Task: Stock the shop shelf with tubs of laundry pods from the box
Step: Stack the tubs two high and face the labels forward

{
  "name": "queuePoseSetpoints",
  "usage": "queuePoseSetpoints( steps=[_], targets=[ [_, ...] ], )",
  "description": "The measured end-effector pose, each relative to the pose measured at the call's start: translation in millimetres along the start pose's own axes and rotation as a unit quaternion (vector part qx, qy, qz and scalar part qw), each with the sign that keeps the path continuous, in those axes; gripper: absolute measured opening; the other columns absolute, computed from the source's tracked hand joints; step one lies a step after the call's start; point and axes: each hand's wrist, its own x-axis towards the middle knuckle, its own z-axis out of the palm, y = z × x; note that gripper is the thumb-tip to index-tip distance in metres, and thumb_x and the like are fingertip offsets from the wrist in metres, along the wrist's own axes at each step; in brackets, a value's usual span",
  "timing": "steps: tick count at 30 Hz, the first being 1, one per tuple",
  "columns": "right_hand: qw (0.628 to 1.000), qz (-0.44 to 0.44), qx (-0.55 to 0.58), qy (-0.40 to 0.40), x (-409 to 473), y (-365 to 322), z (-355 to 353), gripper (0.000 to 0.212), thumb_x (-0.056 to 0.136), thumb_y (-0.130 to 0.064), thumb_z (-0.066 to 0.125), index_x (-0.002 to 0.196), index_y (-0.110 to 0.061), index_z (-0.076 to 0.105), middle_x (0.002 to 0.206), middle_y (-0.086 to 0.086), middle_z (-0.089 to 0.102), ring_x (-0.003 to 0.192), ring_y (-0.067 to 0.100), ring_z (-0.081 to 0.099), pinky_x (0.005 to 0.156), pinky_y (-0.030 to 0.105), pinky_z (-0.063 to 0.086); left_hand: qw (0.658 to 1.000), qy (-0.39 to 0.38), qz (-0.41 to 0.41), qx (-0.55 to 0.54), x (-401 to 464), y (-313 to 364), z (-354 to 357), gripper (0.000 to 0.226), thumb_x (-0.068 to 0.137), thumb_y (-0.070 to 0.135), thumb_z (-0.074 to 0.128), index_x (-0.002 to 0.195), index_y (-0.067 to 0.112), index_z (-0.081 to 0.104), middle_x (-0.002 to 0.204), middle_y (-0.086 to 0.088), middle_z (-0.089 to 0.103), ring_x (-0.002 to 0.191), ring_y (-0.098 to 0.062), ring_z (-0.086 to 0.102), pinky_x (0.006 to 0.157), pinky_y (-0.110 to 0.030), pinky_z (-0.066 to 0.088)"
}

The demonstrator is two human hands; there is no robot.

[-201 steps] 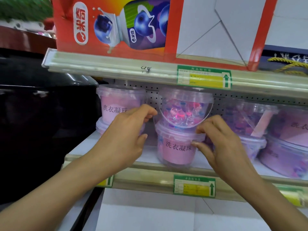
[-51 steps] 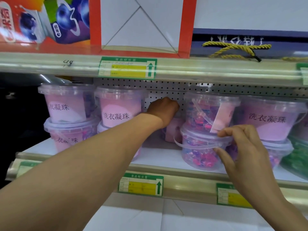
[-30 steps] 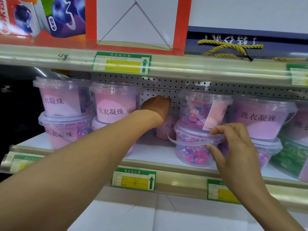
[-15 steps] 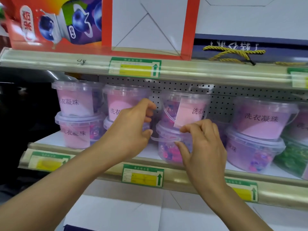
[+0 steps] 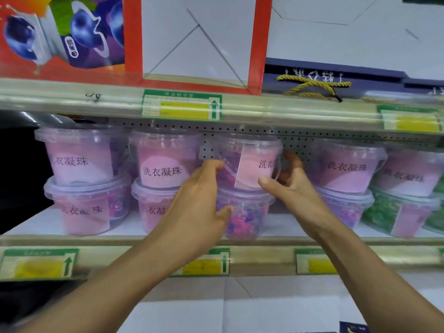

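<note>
Clear tubs of laundry pods with pink labels stand two high along the middle shelf [image 5: 134, 239]. In the third stack, the upper tub [image 5: 249, 162] sits on a lower tub [image 5: 242, 215] full of pink and blue pods. My left hand [image 5: 199, 200] grips the upper tub's left side, fingers curled at its handle and thumb by the lower tub. My right hand [image 5: 290, 181] holds the upper tub's right side, thumb across its front and fingers behind it. The supply box is out of view.
Stacks of pink tubs [image 5: 79, 159] [image 5: 163, 167] stand to the left and another [image 5: 348, 169] to the right, with a green-pod tub [image 5: 394, 212] at far right. The upper shelf edge [image 5: 288, 111] hangs close above the lids. Price tags [image 5: 182, 105] line both rails.
Both hands have risen from the lower tub's rim to the upper tub's sides. The view has shifted slightly right and closer to the shelf.
</note>
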Motion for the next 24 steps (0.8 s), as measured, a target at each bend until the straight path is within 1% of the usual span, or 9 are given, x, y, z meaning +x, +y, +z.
queuePoseSetpoints(
  steps=[2, 4, 8, 12, 16, 18, 20, 22, 24],
  targets=[
    [1.000, -0.004, -0.020, -0.005, 6.4, -3.8, 4.9, 0.116, 0.052, -0.046, 0.085, 0.143, -0.019, 0.018, 0.131, 0.001, 0.055, 0.118, 0.011, 0.055, 0.102, 0.039, 0.044, 1.000, -0.004, 0.005, 0.001, 1.1, 2.4, -1.0, 0.063, 0.079, 0.019, 0.071, 0.129, 0.025, 0.033, 0.129, 0.004, 0.051, 0.115, -0.014, 0.052, 0.098, -0.036, 0.044],
    [1.000, -0.005, -0.024, 0.014, 9.6, -6.6, 7.1, 0.110, 0.048, -0.044, 0.087, 0.137, -0.018, 0.028, 0.123, 0.001, 0.060, 0.112, 0.012, 0.060, 0.097, 0.043, 0.049, 1.000, -0.001, 0.020, -0.005, 0.3, 3.6, -3.9, 0.060, 0.080, 0.017, 0.070, 0.127, 0.026, 0.034, 0.126, 0.005, 0.052, 0.115, -0.012, 0.052, 0.097, -0.034, 0.044],
    [0.999, 0.002, 0.047, 0.012, 9.3, -7.4, 0.1, 0.106, 0.045, -0.046, 0.087, 0.134, -0.019, 0.036, 0.122, 0.004, 0.063, 0.112, 0.017, 0.061, 0.098, 0.046, 0.047, 0.998, 0.001, 0.052, -0.022, -7.7, 9.1, -8.2, 0.053, 0.080, 0.015, 0.068, 0.120, 0.027, 0.036, 0.124, 0.009, 0.052, 0.115, -0.008, 0.051, 0.097, -0.029, 0.042],
    [0.997, 0.000, 0.082, 0.011, 2.4, -6.8, -4.7, 0.098, 0.045, -0.053, 0.087, 0.125, -0.014, 0.048, 0.117, 0.008, 0.067, 0.110, 0.024, 0.063, 0.097, 0.048, 0.047, 0.997, 0.005, 0.071, 0.024, -8.7, 13.1, -0.7, 0.048, 0.078, 0.022, 0.070, 0.114, 0.025, 0.039, 0.119, 0.009, 0.052, 0.109, -0.012, 0.051, 0.091, -0.031, 0.043],
    [0.996, -0.018, 0.075, 0.052, -8.3, -3.5, -12.6, 0.074, 0.061, -0.036, 0.080, 0.124, -0.009, 0.052, 0.113, 0.007, 0.069, 0.106, 0.023, 0.065, 0.095, 0.044, 0.050, 0.994, 0.024, 0.073, 0.077, -5.3, 14.9, 4.8, 0.047, 0.076, 0.033, 0.073, 0.114, 0.026, 0.046, 0.114, 0.011, 0.050, 0.109, -0.009, 0.044, 0.090, -0.026, 0.039],
    [0.994, -0.023, 0.077, 0.079, -16.9, -2.0, -19.8, 0.083, 0.054, -0.047, 0.083, 0.124, -0.012, 0.052, 0.114, 0.005, 0.068, 0.107, 0.022, 0.064, 0.096, 0.046, 0.048, 0.990, 0.033, 0.089, 0.103, -1.3, 16.4, 8.8, 0.045, 0.074, 0.036, 0.074, 0.112, 0.025, 0.052, 0.111, 0.011, 0.053, 0.107, -0.011, 0.043, 0.086, -0.023, 0.037],
    [0.992, -0.033, 0.071, 0.101, -26.9, -2.4, -27.8, 0.091, 0.047, -0.053, 0.083, 0.123, -0.014, 0.052, 0.114, 0.002, 0.068, 0.106, 0.018, 0.064, 0.094, 0.041, 0.049, 0.984, 0.034, 0.102, 0.145, 5.3, 19.1, 17.1, 0.045, 0.072, 0.038, 0.075, 0.111, 0.025, 0.057, 0.109, 0.008, 0.056, 0.106, -0.015, 0.044, 0.084, -0.026, 0.036],
    [0.990, -0.050, 0.056, 0.121, -35.9, -3.8, -35.2, 0.080, 0.053, -0.044, 0.080, 0.121, -0.013, 0.052, 0.112, 0.000, 0.068, 0.102, 0.011, 0.065, 0.088, 0.029, 0.051, 0.972, 0.031, 0.111, 0.203, 12.3, 23.5, 27.8, 0.047, 0.068, 0.040, 0.077, 0.109, 0.023, 0.063, 0.105, 0.004, 0.059, 0.102, -0.020, 0.047, 0.079, -0.031, 0.037],
    [0.988, -0.059, 0.054, 0.131, -40.9, -4.7, -42.0, 0.067, 0.060, -0.035, 0.074, 0.120, -0.012, 0.053, 0.109, -0.001, 0.068, 0.098, 0.008, 0.065, 0.081, 0.020, 0.052, 0.955, 0.025, 0.131, 0.266, 18.6, 27.1, 37.9, 0.045, 0.055, 0.039, 0.083, 0.093, 0.020, 0.070, 0.089, 0.000, 0.063, 0.087, -0.025, 0.055, 0.065, -0.031, 0.036]
  ],
)
